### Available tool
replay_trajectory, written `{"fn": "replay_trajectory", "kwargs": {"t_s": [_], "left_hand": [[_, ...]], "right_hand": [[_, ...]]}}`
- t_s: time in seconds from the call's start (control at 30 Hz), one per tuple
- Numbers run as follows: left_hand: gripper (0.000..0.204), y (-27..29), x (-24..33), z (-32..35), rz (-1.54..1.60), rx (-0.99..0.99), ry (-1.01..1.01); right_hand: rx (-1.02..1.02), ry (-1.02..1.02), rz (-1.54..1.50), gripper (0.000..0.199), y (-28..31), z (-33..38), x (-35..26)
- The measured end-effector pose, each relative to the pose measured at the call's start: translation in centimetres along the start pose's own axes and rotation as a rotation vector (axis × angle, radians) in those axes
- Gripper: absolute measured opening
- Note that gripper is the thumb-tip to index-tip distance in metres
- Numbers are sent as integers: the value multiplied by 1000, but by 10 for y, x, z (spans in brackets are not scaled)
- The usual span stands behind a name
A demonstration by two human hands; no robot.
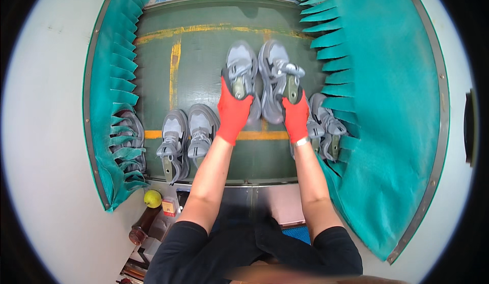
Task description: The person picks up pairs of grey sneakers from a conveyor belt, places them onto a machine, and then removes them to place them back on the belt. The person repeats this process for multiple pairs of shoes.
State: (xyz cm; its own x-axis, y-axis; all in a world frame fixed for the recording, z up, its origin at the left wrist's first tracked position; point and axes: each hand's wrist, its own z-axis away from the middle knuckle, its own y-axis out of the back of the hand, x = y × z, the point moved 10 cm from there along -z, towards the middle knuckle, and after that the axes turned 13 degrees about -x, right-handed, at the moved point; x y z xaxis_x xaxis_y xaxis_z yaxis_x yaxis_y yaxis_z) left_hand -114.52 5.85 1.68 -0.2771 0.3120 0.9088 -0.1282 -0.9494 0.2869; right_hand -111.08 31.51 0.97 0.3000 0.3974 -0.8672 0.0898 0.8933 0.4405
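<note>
Evidently both red-gloved hands grip by the heel: the left hand (234, 110) closes on one grey mesh sneaker (241, 73), the right hand (296, 117) on its mate (275, 78), toes pointing away on the dark green conveyor belt (204, 75). Open belt lies ahead; teal fringed curtains (331, 55) crowd both sides, with another grey pair (186, 136) near the left hand.

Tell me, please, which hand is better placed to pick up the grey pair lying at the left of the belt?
Left, probably. The left hand grips a shoe right beside that pair; the right hand is farther off, by the teal flaps.
</note>
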Motion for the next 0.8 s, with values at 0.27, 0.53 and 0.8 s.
{"fn": "replay_trajectory", "kwargs": {"t_s": [0.27,0.53,0.8], "left_hand": [[107,-57,-22,-113,-545,-78,-80],[91,84,-57,129,-388,128,-99],[112,198,-228,256,-484,254,229]], "right_hand": [[24,72,12,87,-37,-116,31],[-215,-137,-336,93,-126,129,21],[-650,-189,397,100,-274,228,-15]]}}
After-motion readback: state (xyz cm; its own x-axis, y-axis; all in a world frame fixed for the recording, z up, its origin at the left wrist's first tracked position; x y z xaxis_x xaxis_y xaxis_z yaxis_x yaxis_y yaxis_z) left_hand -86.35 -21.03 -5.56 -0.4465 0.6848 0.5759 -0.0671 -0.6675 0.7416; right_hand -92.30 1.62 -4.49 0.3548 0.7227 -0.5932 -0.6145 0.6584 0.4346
